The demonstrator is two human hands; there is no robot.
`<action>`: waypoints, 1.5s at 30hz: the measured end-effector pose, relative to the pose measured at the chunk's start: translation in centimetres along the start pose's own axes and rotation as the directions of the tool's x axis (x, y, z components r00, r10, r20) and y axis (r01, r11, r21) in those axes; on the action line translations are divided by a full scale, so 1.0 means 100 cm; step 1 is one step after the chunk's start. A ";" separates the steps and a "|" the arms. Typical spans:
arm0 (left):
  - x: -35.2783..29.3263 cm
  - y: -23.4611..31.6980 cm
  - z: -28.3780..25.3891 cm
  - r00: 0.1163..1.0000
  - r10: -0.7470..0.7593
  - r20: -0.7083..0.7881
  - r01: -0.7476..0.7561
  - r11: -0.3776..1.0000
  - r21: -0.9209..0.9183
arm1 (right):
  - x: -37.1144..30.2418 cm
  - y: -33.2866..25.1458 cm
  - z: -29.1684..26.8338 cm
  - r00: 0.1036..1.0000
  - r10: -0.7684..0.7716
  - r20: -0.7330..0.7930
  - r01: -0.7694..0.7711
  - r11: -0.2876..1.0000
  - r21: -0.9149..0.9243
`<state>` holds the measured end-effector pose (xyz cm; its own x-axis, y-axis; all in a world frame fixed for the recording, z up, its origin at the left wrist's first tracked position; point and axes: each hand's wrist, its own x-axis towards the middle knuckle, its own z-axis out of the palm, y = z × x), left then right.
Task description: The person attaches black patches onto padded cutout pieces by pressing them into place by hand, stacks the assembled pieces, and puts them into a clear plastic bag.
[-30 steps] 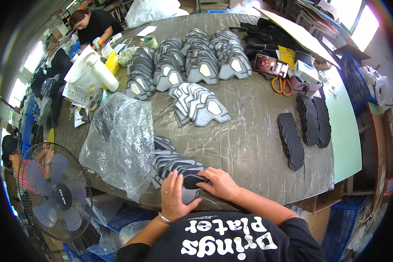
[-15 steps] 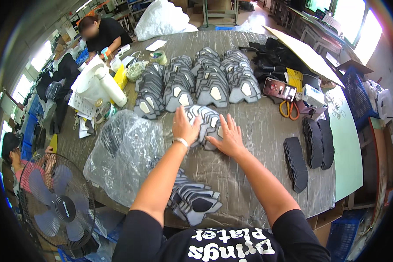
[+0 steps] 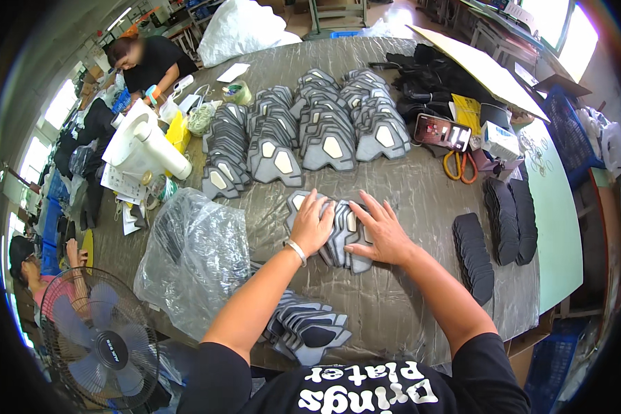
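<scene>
And here's the left hand (image 3: 312,226), laid out flat, fingers fairly close; the right hand (image 3: 386,236) fans wide, thumb well out! Both touch the overlapping row of grey pads (image 3: 338,240) lying mid-counter (image 3: 407,310), between and under them. Four similar rows (image 3: 330,146) sit just beyond, a clear plastic bag (image 3: 193,259) to the left, black pieces (image 3: 474,262) stacked to the right.

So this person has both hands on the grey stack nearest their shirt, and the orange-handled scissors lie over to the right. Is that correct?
Not the nearest stack: the head view shows the left hand and right hand on the pale-patched grey stack farther out. The scissors do lie to the right.
</scene>
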<state>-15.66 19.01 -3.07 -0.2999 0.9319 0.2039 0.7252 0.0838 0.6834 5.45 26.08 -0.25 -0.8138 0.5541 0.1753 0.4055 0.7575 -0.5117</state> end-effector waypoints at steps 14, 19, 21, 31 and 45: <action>0.000 -0.023 0.006 0.980 -0.160 -0.115 0.178 0.968 0.176 | 0.002 -0.035 0.022 0.992 0.020 0.124 0.002 0.984 -0.176; -0.016 -0.002 0.025 0.967 -0.212 -0.141 0.234 0.959 0.163 | -0.058 -0.039 0.010 0.995 0.012 0.099 0.015 0.965 -0.263; -0.028 0.021 0.036 0.961 -0.264 -0.086 0.278 0.931 0.238 | -0.076 -0.041 0.006 1.000 0.004 0.005 -0.003 0.968 -0.251; -0.055 0.075 0.030 0.996 -0.030 0.090 -0.006 0.930 0.368 | -0.162 -0.058 -0.005 1.000 0.026 -0.012 -0.028 0.989 -0.145; -0.166 0.169 0.072 0.666 0.510 0.544 -0.659 0.744 0.109 | -0.266 0.032 -0.100 0.633 0.648 -0.423 -0.734 0.676 -0.062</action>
<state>5.99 7.52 0.05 0.5078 0.8553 0.1031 0.8049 -0.5136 0.2973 32.59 17.21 1.81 -0.0764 0.9879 0.1349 0.8974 0.1271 -0.4226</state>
